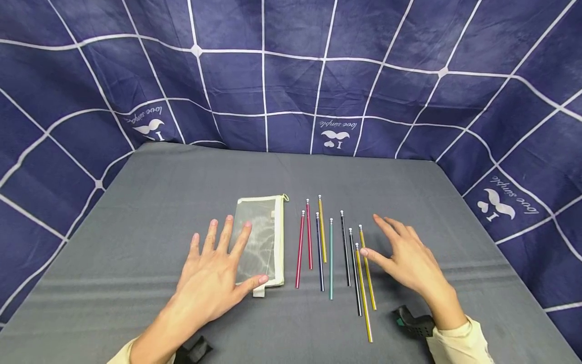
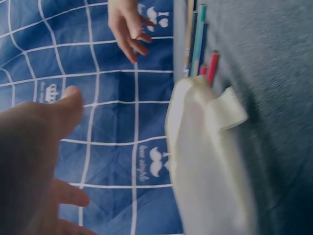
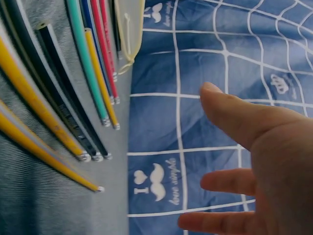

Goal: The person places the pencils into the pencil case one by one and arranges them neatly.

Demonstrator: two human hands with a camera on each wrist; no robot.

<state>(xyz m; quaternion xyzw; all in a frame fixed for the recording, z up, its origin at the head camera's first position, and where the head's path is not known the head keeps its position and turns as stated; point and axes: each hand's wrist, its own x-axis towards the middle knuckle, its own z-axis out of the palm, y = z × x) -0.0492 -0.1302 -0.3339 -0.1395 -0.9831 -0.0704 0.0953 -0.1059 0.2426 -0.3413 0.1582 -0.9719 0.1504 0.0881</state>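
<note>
Okay, take the pouch (image 1: pixel 261 242) as landmark, flat on the tabletop (image 1: pixel 182 187) and laid lengthwise away from the person. Mark all the pencils to the right of the pouch, loosely spread, long axes roughly along the pouch's long side, silvery tips at the far end. Counting outward from the pouch, log two red pencils (image 1: pixel 300 249), a dark blue pencil (image 1: pixel 320 253), a lone yellow pencil (image 1: pixel 322 228), a green pencil (image 1: pixel 331 259), two black pencils (image 1: pixel 345 247), then two outer yellow pencils (image 1: pixel 368 268).

Put the right hand (image 1: pixel 411 258) just right of those outer ones, on the side away from the pouch, with fingers loosely extended and gripping nothing. Read as raised and apart from the pencils, per the right wrist view. Tag as nearer to the outer yellows, so pencils lie pouch-ward from it, running across its thumb side. Place the left hand (image 1: pixel 209 278) over the pouch's left part, fingers spread wide, holding nothing; call apart from the pouch, per the left wrist view. Judge as likely nearer to the reds only.
</note>
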